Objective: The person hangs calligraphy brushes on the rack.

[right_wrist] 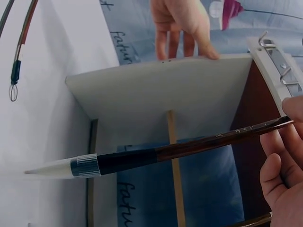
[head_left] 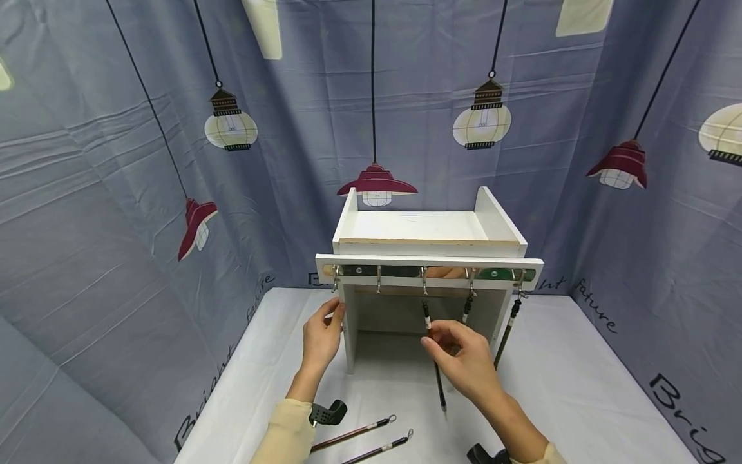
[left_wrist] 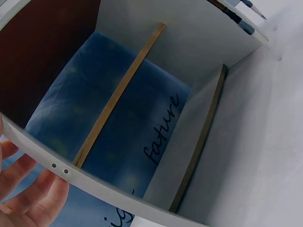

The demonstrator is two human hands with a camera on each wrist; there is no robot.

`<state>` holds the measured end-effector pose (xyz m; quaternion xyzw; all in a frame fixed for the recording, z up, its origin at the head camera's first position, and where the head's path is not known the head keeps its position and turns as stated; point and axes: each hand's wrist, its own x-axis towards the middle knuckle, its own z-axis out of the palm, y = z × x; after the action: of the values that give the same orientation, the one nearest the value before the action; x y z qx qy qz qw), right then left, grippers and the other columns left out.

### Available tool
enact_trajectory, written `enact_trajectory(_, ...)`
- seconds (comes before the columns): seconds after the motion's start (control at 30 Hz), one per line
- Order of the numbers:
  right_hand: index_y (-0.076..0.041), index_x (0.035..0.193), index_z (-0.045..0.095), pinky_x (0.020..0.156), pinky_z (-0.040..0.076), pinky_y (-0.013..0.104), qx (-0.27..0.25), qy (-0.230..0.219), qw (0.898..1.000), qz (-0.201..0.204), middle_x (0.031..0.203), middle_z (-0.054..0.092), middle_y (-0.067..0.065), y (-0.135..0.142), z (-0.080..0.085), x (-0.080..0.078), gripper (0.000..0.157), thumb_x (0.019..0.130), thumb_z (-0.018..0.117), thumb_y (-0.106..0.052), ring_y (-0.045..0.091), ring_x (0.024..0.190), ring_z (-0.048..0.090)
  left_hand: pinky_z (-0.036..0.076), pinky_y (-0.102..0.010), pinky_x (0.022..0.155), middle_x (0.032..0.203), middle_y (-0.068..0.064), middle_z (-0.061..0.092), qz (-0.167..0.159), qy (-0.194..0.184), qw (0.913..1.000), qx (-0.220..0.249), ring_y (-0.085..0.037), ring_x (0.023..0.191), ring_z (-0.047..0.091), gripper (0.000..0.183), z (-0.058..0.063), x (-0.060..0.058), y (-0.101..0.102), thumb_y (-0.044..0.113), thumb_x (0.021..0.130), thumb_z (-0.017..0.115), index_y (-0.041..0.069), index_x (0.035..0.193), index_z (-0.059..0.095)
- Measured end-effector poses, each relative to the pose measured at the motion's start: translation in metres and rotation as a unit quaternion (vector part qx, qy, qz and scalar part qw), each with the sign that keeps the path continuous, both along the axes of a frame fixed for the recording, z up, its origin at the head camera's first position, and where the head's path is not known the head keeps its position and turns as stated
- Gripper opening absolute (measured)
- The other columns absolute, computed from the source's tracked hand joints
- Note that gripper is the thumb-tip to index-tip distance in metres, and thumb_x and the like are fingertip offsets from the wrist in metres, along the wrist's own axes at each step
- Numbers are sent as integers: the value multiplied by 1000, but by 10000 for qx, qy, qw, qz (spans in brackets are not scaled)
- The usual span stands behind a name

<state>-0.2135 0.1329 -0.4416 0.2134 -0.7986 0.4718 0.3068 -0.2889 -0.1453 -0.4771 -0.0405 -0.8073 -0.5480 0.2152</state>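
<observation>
My right hand [head_left: 458,357] pinches a calligraphy brush [right_wrist: 125,158] by its dark brown handle, below the rail of a white wooden stand [head_left: 429,263]. In the head view the brush hangs steeply with its pale bristle tip down; its upper end is close under a middle hook [head_left: 424,283]. My left hand [head_left: 323,335] touches the stand's left side panel [right_wrist: 161,87], its fingers along the outer face and the thumb at the front edge. Two more brushes hang from hooks at the right, one of them a dark brush [head_left: 508,335] at the end.
Two brushes with wire loops, a reddish-brown brush [head_left: 353,436] and a darker brush [head_left: 379,449], lie on the white tabletop [head_left: 597,386] in front of the stand. An open tray [head_left: 420,225] forms the stand's top. A blue-grey curtain [head_left: 324,129] printed with lamps surrounds the table.
</observation>
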Motion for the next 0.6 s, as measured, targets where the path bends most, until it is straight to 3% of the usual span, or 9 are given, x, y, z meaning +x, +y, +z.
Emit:
enact_trajectory(0.3,-15,103,74,60,54,16,-86,-29,10000,-5,82,70,-6,-1,5,-5,26,83,85,-2,1,67,62,63,-30,74,129,-9,73,-16,55,10000,8,-27,95,77,46,1,-1,0,45,103,60,13,133,69)
enact_trajectory(0.6,-12,102,75,60,55,20,-127,-467,9986,-194,80,69,-5,-1,4,-9,23,84,84,-3,2,67,62,63,-29,75,128,-8,73,-4,-5,10000,29,-27,95,77,46,0,-1,-1,45,103,61,13,133,69)
